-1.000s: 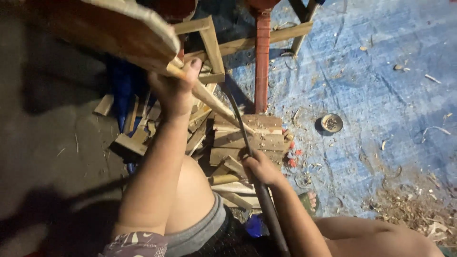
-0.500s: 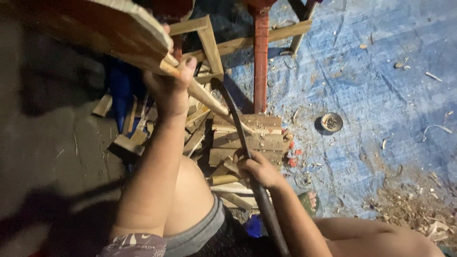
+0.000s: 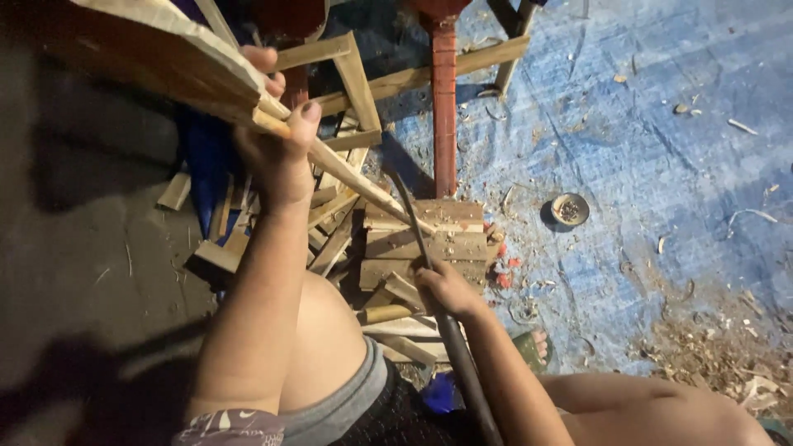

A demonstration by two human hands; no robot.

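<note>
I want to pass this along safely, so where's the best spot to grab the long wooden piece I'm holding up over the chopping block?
Grip the wooden piece at its broad upper part, coming from the left side by the left hand. It tapers to a thin point resting on the wood block, close to the dark blade held by the right hand.

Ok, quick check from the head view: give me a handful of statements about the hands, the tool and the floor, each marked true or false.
1. The left hand has its grip on a long tapered piece of wood. True.
2. The right hand is empty. False: it holds a dark curved blade by its handle.
3. The tapered tip of the wood rests on a stack of wooden blocks. True.
4. The tarp on the floor is green. False: it is blue, strewn with shavings.
5. A small round dish sits left of the left hand. False: it lies on the tarp, right of the blocks.
</note>
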